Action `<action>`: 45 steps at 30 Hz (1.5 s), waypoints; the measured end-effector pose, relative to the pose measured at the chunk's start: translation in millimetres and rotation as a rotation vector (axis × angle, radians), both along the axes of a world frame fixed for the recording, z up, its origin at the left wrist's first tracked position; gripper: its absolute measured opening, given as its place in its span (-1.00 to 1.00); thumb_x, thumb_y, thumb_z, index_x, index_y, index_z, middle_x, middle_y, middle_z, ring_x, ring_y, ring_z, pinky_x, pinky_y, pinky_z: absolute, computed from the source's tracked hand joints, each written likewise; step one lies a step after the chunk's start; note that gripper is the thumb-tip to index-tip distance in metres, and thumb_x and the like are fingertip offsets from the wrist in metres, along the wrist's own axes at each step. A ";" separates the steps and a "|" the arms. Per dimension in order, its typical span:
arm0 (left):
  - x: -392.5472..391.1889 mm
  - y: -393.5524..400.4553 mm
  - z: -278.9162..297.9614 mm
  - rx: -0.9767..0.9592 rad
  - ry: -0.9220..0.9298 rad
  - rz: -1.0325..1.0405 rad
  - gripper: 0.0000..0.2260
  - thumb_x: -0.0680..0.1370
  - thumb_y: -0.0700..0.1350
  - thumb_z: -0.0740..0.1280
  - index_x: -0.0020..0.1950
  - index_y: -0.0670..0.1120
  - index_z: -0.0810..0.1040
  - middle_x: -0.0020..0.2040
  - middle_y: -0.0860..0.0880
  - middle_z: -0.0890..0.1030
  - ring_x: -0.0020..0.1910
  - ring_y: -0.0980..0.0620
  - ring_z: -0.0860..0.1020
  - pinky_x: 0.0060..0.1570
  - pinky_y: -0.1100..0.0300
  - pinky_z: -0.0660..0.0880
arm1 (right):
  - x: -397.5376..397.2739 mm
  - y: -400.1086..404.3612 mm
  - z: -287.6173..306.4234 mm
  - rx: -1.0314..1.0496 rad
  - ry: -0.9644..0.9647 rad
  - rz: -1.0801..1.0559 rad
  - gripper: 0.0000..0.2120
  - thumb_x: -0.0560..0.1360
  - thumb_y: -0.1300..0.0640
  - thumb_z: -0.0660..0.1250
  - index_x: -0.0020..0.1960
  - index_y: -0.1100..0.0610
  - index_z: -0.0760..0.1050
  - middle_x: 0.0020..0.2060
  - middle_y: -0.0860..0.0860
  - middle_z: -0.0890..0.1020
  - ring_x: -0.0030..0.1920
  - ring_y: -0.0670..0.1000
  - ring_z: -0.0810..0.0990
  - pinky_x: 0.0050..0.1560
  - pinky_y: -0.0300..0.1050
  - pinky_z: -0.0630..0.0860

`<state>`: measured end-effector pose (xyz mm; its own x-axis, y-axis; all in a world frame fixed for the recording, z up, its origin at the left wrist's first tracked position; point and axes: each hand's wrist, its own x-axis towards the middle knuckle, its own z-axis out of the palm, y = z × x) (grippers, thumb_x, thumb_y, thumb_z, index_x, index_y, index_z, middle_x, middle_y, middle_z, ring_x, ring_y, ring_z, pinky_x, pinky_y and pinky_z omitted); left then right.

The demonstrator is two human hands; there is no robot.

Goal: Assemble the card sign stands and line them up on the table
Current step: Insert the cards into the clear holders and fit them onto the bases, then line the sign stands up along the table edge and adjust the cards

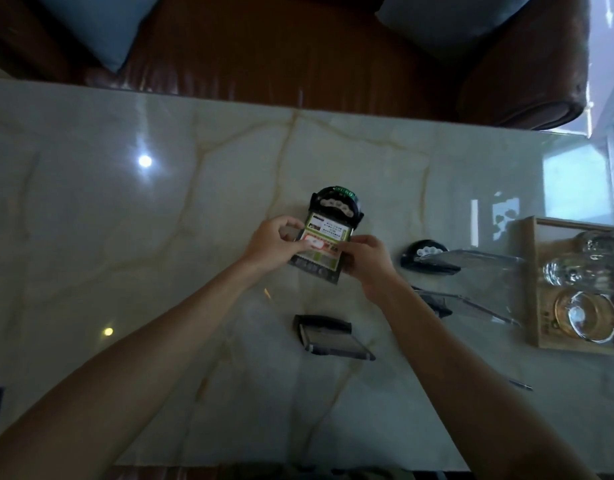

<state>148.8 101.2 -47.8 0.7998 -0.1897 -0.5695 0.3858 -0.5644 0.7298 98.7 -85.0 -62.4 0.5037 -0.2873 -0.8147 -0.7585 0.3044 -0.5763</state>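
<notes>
A green and white printed card sign (322,244) sits in a black base (336,206) near the middle of the marble table (125,216). My left hand (272,245) grips the card's left edge and my right hand (366,259) grips its right edge. To the right stands another black base with a clear panel (437,259). A second clear panel stand (461,304) lies just below it, partly hidden by my right forearm. Nearer to me a dark stand (330,336) lies flat on the table.
A wooden tray (537,289) with several glass cups stands at the right edge. A brown leather sofa (298,46) with blue cushions runs along the table's far side. A small dark pen-like object (522,385) lies at lower right.
</notes>
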 end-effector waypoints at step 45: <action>-95.5 -207.7 106.0 0.058 -0.330 -0.796 -0.73 0.50 -0.04 0.49 0.19 0.02 0.67 0.17 0.03 0.66 0.13 0.01 0.61 0.06 0.16 0.51 | -66.9 -202.2 112.3 -1.066 -0.294 1.212 -0.77 0.56 0.28 0.25 0.16 0.12 0.56 0.05 0.10 0.67 0.04 0.16 0.64 -0.12 0.00 0.56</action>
<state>53.2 -106.5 58.2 0.5675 -0.7414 -0.3581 -0.3665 -0.6169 0.6965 31.8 -287.1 49.9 0.9322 0.0317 -0.3605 -0.0769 -0.9561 -0.2829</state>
